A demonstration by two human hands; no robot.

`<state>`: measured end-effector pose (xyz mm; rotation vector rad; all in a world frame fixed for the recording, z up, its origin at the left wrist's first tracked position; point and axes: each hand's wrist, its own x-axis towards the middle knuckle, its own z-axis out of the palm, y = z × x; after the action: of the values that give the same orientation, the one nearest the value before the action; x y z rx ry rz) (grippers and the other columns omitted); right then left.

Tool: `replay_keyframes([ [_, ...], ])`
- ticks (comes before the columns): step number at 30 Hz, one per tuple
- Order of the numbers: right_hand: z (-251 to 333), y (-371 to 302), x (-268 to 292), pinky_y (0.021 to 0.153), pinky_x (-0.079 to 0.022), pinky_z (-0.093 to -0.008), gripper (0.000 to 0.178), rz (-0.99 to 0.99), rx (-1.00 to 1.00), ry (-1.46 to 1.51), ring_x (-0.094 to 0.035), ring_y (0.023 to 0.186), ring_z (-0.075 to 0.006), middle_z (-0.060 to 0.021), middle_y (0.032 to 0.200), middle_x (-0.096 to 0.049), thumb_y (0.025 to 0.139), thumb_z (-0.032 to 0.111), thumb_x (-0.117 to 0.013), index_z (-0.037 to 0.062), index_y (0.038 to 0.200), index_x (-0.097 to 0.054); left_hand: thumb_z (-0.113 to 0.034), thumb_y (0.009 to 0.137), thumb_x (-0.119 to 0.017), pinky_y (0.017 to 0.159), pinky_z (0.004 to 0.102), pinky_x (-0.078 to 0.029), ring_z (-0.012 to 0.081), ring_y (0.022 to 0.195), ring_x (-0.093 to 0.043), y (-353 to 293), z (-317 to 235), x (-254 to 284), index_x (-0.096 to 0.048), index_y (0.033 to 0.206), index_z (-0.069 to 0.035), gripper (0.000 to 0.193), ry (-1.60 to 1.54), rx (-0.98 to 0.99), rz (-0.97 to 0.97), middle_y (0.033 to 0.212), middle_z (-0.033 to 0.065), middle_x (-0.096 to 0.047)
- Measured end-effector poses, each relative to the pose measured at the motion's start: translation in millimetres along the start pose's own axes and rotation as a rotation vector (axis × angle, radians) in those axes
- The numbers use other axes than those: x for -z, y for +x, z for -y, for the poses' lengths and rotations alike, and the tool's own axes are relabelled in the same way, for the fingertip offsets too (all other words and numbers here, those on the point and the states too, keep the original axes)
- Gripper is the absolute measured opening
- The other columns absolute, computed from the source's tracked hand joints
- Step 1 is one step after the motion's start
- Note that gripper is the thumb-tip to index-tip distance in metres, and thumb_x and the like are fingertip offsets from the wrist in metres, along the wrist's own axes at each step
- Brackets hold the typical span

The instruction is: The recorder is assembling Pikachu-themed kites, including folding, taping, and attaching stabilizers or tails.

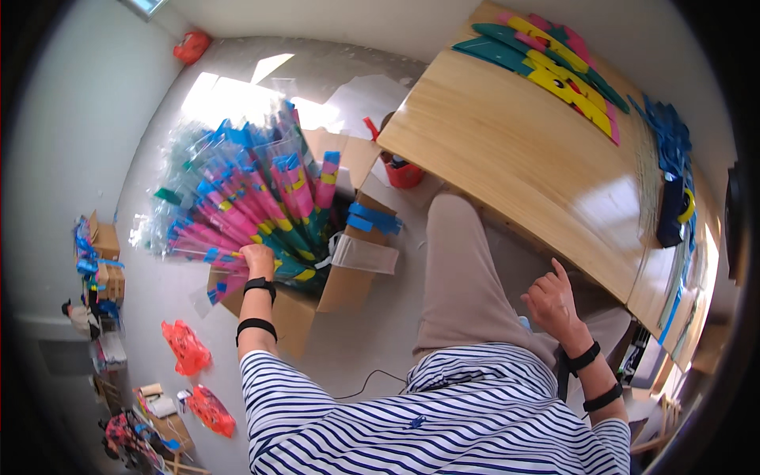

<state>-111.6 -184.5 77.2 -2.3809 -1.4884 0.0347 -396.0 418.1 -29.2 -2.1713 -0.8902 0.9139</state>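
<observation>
My left hand [258,259] grips a large fan of clear-wrapped packets [241,194] with pink, yellow, green and blue parts, held over an open cardboard box [294,313] on the floor. More packets lie inside the box. My right hand [551,304] hovers over my right thigh by the edge of the wooden table [522,158], fingers loosely curled, holding nothing. Both wrists wear black bands.
On the table's far end lie flat green, yellow and pink pieces [554,67], a stack of blue strips [669,134] and a black tape dispenser [673,210]. A red cup [404,172] stands under the table. Red bags [186,348] and clutter lie on the floor at left.
</observation>
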Motion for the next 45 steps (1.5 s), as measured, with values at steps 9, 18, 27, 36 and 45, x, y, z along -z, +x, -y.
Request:
replay_keyframes([
  [9,-11.1,-10.1,5.3,0.108,-0.039,-0.0561,0.015,0.007,-0.099,-0.091,-0.058,0.076,-0.0267,-0.0085,0.067,-0.056,0.073,0.017,-0.076,0.0076,0.066,-0.066,-0.029,0.095,-0.054,0.091,0.0636,-0.038,0.0276,0.107,-0.069,74.3,39.1,-4.1,-0.074,0.115,-0.019,0.03,0.05,0.114,0.068,0.118,0.0054,-0.072],
  [18,-41.5,7.2,12.7,0.104,-0.042,-0.0531,0.014,-0.021,-0.158,-0.071,-0.059,0.081,-0.0288,-0.0088,0.073,-0.058,0.078,0.016,-0.073,0.0075,0.072,-0.064,-0.01,0.08,-0.069,0.088,0.0545,-0.042,0.0258,0.092,-0.073,57.9,13.8,29.0,-0.077,0.093,-0.017,0.017,-0.054,-0.092,-0.216,0.096,0.006,-0.076],
  [27,-212.3,54.4,18.3,0.084,-0.049,-0.0452,0.015,-0.335,-0.544,-0.099,-0.06,0.093,-0.0369,-0.0165,0.09,-0.063,0.079,0.015,-0.07,0.0014,0.083,-0.064,-0.007,0.071,-0.078,0.092,0.0425,-0.049,0.0355,0.107,-0.062,-20.4,-122.5,274.0,-0.068,0.106,-0.004,0.037,-0.838,-0.655,-0.537,0.111,0.0153,-0.066],
  [36,-349.0,153.4,44.1,0.094,-0.047,-0.0458,0.025,-0.244,-0.638,-0.3,-0.055,0.113,-0.0337,-0.0158,0.111,-0.062,0.083,0.018,-0.07,0.0008,0.1,-0.065,-0.013,0.064,-0.086,0.109,0.0468,-0.039,0.04,0.132,-0.042,-28.7,-223.0,408.5,-0.058,0.13,-0.003,0.073,-0.982,-0.915,-0.577,0.14,0.0194,-0.049],
  [45,-473.0,207.5,62.7,0.101,-0.044,-0.0449,0.042,-0.496,-0.538,-0.516,-0.053,0.12,-0.0328,-0.0144,0.122,-0.058,0.083,0.017,-0.073,0.0019,0.12,-0.059,-0.012,0.052,-0.091,0.109,0.0468,-0.039,0.0387,0.133,-0.042,-29.6,-227.9,420.2,-0.06,0.13,-0.006,0.084,-1.006,-0.826,-0.512,0.138,0.0139,-0.051],
])
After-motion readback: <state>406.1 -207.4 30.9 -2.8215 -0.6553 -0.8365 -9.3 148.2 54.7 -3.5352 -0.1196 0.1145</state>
